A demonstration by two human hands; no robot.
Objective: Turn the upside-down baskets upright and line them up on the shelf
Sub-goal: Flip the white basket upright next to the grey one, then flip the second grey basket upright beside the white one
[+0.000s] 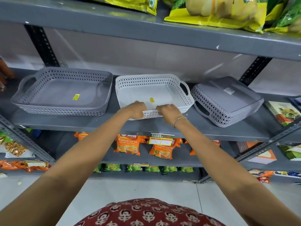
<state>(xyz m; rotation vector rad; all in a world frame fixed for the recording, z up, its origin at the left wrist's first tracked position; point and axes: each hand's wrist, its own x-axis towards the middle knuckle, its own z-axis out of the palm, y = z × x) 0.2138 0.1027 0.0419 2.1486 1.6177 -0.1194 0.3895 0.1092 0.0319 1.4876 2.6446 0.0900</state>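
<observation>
On the grey metal shelf [203,129] three perforated baskets sit in a row. Both hands grip the near rim of the white basket [152,92] in the middle, which stands upright: the left hand [136,110] and right hand [167,112] are closed over the edge, just beside each other. Left of it the grey basket [63,93] is upright too. On the right, the overturned grey basket [228,101] lies bottom-up, tilted
</observation>
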